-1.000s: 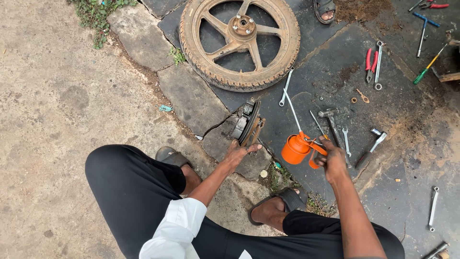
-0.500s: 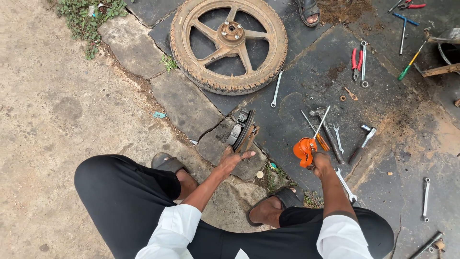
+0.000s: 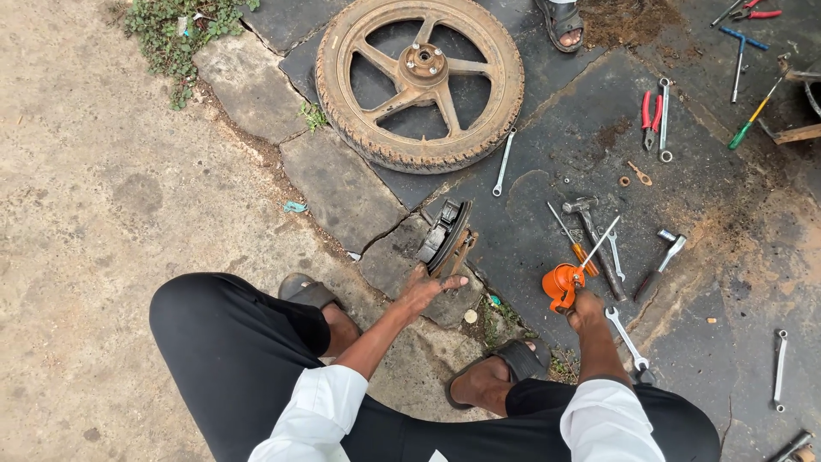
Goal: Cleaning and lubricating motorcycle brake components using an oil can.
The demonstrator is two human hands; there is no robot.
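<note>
I squat on stone slabs. My left hand (image 3: 425,287) steadies a round metal brake plate (image 3: 446,239) that stands on edge on a slab, fingers against its lower rim. My right hand (image 3: 586,308) grips an orange oil can (image 3: 560,283) with a long thin spout (image 3: 600,242) that points up and to the right, low over the ground among tools. A muddy motorcycle wheel (image 3: 420,75) lies flat on the dark slab beyond the plate.
Tools lie scattered on the dark slab: a hammer (image 3: 592,232), several wrenches (image 3: 504,162), red pliers (image 3: 648,109), screwdrivers (image 3: 753,115). Another person's sandalled foot (image 3: 563,20) is at the top. Bare dirt lies to the left. My sandalled feet (image 3: 494,376) are below.
My right hand has carried the oil can down and to the right, turning its spout away from the brake plate. My left hand stays on the plate.
</note>
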